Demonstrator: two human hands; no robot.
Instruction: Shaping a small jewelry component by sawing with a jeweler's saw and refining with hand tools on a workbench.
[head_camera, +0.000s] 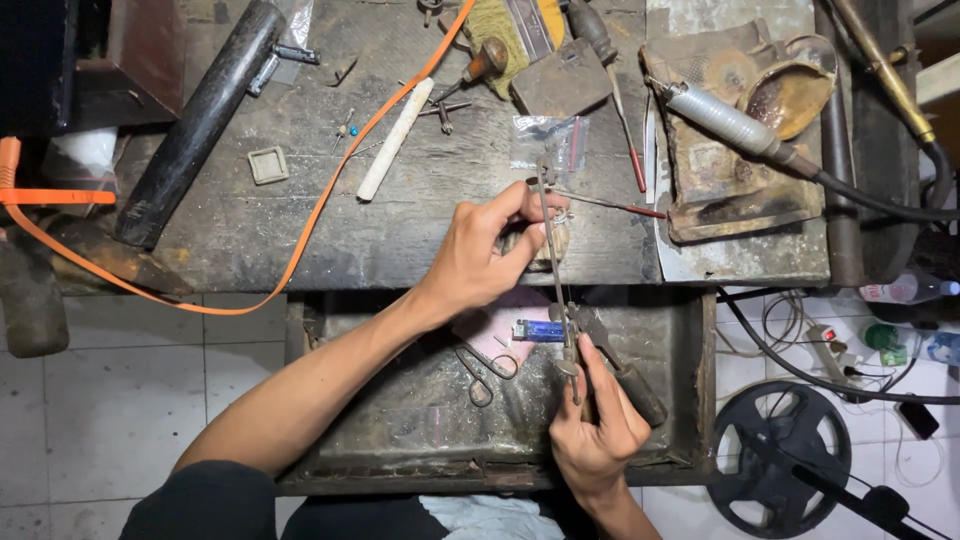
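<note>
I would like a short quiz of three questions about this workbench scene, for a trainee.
1. True or false: the right hand holds the saw frame by its lower end.
2. Which thing lies in the open drawer? A) hammer B) scissors C) white stick
3. Fill in: the left hand pinches a small piece at the bench's ____ edge.

Key: 1 true; 2 B; 3 front.
</note>
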